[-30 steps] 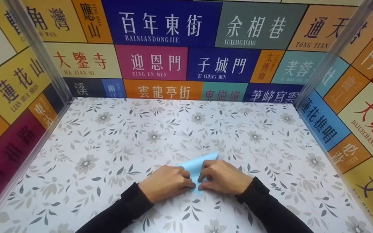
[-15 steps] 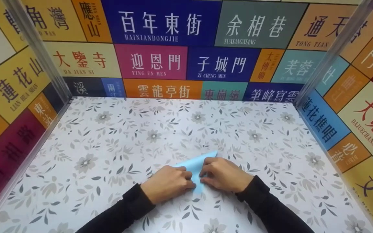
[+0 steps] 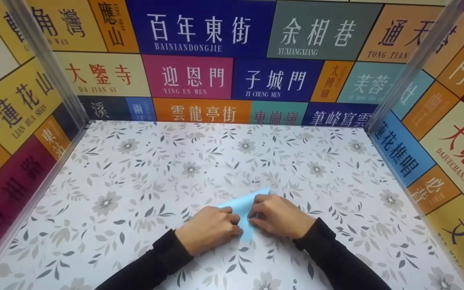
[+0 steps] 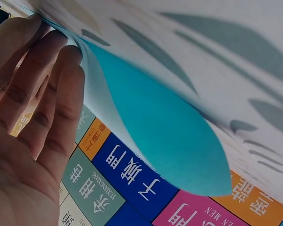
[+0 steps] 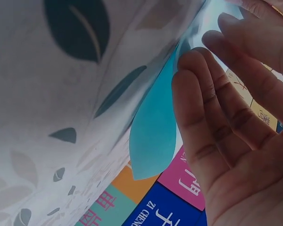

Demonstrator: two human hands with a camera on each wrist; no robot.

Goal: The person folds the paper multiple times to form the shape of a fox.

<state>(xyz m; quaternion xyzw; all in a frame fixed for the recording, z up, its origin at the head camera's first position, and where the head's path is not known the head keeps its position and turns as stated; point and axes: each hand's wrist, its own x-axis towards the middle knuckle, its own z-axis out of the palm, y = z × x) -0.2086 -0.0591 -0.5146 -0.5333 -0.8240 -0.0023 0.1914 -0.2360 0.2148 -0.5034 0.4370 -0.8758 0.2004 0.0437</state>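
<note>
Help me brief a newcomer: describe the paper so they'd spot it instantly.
Find the floral-print tabletop, then the left hand and right hand there. Between them is the curled paper: plain light blue, unlike the patterned tabletop beneath.

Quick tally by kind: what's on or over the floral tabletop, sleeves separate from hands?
Light-blue bent paper sheet: 1
Bare left hand and bare right hand: 2
Black left sleeve and black right sleeve: 2
Total: 5

Over the tabletop (image 3: 191,149), two plain black long sleeves (image 3: 342,259) are worn, each finished beside the bare hand (image 3: 210,227) by a slightly bulkier black cuff (image 3: 172,246).
</note>
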